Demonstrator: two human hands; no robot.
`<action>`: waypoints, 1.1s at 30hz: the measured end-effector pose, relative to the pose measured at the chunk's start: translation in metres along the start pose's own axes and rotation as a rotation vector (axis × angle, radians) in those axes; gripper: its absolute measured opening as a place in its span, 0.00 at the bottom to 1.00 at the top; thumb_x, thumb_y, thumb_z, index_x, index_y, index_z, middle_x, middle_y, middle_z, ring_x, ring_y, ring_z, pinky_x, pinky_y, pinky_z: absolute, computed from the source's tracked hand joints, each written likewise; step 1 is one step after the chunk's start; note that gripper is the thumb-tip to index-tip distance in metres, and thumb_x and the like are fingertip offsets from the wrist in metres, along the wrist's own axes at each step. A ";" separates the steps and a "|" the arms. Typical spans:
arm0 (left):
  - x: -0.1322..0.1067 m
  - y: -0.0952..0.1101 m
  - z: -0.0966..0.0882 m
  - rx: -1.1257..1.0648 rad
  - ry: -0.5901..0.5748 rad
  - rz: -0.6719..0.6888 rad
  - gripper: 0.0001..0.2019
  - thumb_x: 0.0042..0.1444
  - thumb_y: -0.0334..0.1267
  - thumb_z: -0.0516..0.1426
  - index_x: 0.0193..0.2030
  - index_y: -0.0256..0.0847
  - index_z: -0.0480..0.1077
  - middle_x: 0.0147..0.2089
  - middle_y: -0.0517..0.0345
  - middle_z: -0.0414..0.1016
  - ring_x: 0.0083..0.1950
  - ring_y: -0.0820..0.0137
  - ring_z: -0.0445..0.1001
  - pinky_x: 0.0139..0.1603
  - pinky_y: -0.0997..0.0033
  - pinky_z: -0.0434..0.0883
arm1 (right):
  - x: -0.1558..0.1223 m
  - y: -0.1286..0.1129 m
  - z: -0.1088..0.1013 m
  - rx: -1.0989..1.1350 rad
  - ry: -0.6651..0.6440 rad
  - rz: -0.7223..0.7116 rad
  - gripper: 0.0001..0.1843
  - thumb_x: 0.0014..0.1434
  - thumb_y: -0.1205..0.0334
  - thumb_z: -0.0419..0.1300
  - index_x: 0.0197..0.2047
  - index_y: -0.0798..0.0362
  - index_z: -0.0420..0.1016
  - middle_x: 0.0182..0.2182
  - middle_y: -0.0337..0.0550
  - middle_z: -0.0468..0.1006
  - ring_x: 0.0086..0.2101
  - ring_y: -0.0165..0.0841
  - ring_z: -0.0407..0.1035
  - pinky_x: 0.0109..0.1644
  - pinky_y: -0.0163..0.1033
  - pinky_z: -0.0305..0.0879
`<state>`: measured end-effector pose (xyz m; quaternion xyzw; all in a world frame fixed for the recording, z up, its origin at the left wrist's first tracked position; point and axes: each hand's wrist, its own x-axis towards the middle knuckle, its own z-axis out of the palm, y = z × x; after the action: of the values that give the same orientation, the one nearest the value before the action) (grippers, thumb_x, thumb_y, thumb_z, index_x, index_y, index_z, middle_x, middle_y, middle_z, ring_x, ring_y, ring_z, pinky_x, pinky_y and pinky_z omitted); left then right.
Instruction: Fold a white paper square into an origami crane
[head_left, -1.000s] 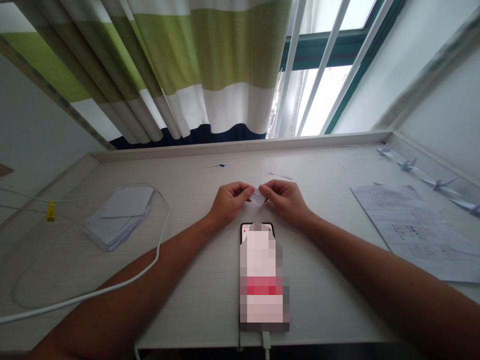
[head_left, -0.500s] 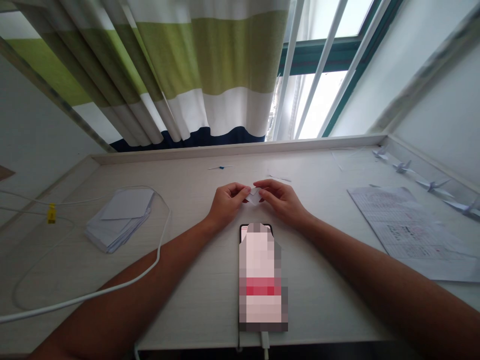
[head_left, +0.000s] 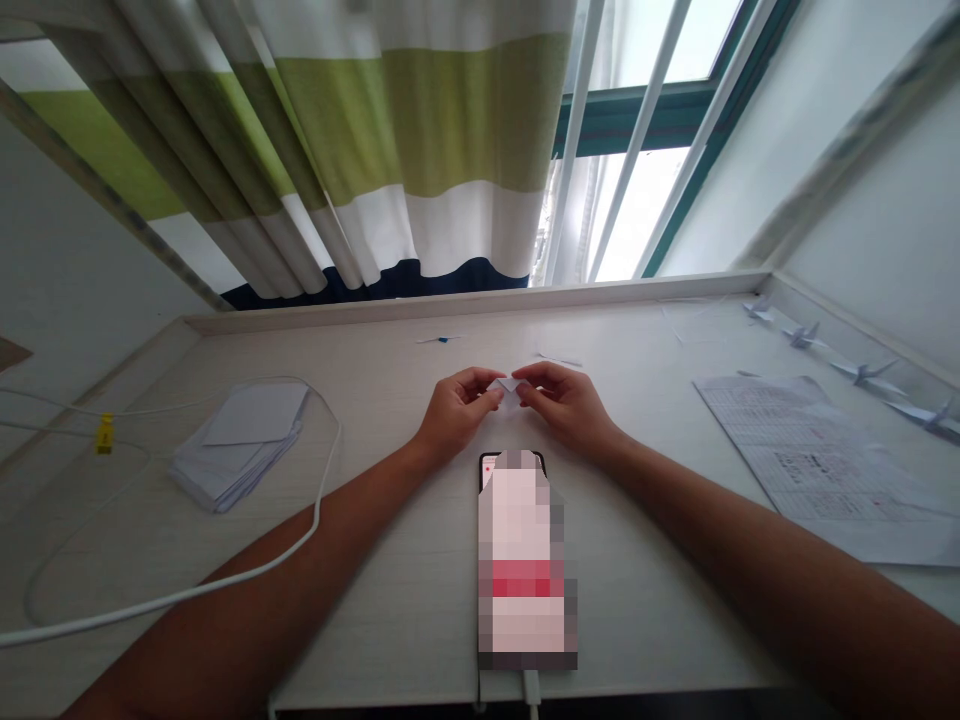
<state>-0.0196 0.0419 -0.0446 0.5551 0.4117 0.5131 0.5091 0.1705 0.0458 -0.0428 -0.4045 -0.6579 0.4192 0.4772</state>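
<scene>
Folded paper (head_left: 508,386): small white piece, mid-desk (head_left: 405,600), just past the far end of the phone (head_left: 526,560)
Left hand (head_left: 455,408): pinching its left side, thumb and fingers
Right hand (head_left: 568,403): same deal on the right side
Fold: looks halfway through to me, pointy bit showing
Next crease: probably wants edges lined up, then firm thumb pressure; can't make out the layers tbh

Hands (head_left: 566,402) have room beside the phone (head_left: 523,560); cable (head_left: 318,512) seemingly overhangs left forearm (head_left: 292,590).
</scene>
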 end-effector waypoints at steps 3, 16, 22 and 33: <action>0.001 -0.001 0.000 -0.011 0.001 -0.006 0.12 0.50 0.39 0.68 0.41 0.38 0.81 0.37 0.55 0.82 0.34 0.71 0.77 0.40 0.68 0.75 | -0.001 -0.002 0.000 -0.005 -0.014 -0.014 0.10 0.62 0.59 0.65 0.45 0.51 0.82 0.38 0.44 0.84 0.38 0.37 0.78 0.45 0.45 0.76; 0.001 -0.003 0.000 -0.030 -0.010 0.027 0.15 0.50 0.40 0.69 0.44 0.38 0.80 0.35 0.57 0.81 0.32 0.72 0.77 0.39 0.68 0.76 | -0.004 -0.010 0.002 -0.111 -0.069 -0.087 0.15 0.61 0.60 0.65 0.51 0.50 0.81 0.45 0.46 0.83 0.44 0.38 0.77 0.46 0.44 0.77; -0.001 -0.007 -0.001 0.083 -0.033 0.043 0.13 0.52 0.39 0.68 0.44 0.38 0.79 0.34 0.57 0.79 0.34 0.72 0.76 0.38 0.70 0.74 | -0.003 -0.012 0.000 -0.099 -0.020 -0.012 0.13 0.63 0.51 0.64 0.38 0.53 0.82 0.34 0.44 0.83 0.35 0.35 0.75 0.38 0.40 0.72; 0.001 0.000 0.003 -0.109 0.022 0.011 0.14 0.50 0.41 0.69 0.37 0.38 0.71 0.35 0.60 0.75 0.34 0.72 0.76 0.35 0.70 0.77 | -0.004 -0.007 -0.003 -0.374 0.041 -0.314 0.09 0.65 0.59 0.63 0.48 0.49 0.74 0.45 0.48 0.79 0.44 0.40 0.74 0.46 0.47 0.74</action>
<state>-0.0167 0.0422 -0.0446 0.5232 0.3858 0.5435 0.5310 0.1734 0.0407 -0.0371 -0.3869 -0.7692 0.2025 0.4665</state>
